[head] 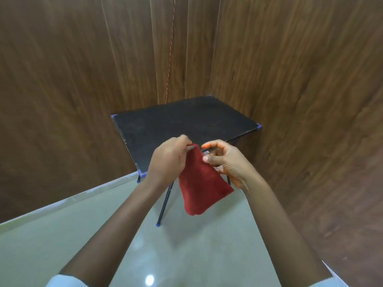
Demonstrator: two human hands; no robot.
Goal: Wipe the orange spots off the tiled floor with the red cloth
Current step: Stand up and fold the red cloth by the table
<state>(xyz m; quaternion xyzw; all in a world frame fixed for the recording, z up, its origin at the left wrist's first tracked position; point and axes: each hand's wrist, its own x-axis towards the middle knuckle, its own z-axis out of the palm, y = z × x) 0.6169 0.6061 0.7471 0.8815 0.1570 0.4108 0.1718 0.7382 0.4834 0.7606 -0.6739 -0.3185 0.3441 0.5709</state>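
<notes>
Near edge of tabletop (170, 123) hidden behind both hands, upper corner of red cloth (202, 183) concealed inside left fingers (182, 142), white sleeves (62, 281) cut off at bottom edge, orange spots not discernible on floor (196, 245)

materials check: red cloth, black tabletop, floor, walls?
Red cloth: soft napped fabric, probably microfibre or terry; it hangs limp from the left hand.
Black folding table top: matte, faintly grainy board, maybe laminate, with blue plastic-looking corner caps.
Pale floor: glossy, likely polished tile; it mirrors a light.
Brown walls: wood-grain panels, possibly veneer or laminate.
</notes>
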